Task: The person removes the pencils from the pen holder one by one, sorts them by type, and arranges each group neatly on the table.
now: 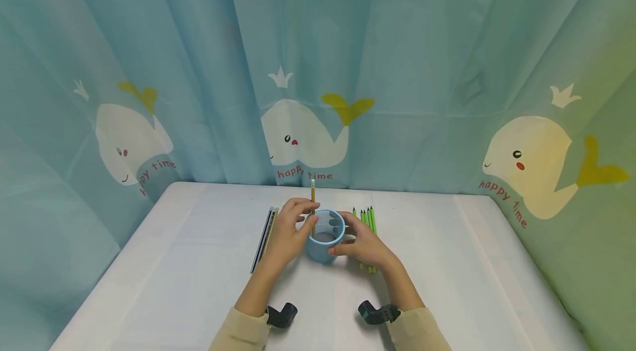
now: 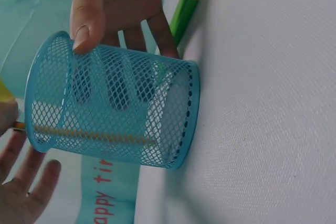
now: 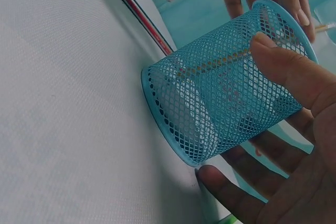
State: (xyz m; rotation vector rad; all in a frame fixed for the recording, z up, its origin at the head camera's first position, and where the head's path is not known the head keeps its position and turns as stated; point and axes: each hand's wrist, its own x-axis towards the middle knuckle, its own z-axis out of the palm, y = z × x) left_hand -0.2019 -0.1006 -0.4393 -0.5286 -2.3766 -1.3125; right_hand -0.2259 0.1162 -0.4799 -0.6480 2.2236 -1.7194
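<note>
A blue mesh pen holder (image 1: pixel 318 255) stands upright on the table between both hands. My right hand (image 1: pixel 366 244) grips its right side, thumb in front and the other fingers around the far side. A yellow pencil (image 1: pixel 313 193) stands inside the holder near its left wall, with its white eraser end up. My left hand (image 1: pixel 289 233) pinches that pencil between thumb and fingers just above the rim. Through the mesh in the left wrist view, the lower part of the pencil (image 2: pixel 94 134) reaches close to the holder's bottom.
Left of the holder lie several dark and yellowish pencils (image 1: pixel 261 245) side by side. Several green pencils (image 1: pixel 370 217) lie to the right, partly covered by my right hand. A curtain (image 1: pixel 417 86) with whale prints hangs behind the white table (image 1: pixel 199 262).
</note>
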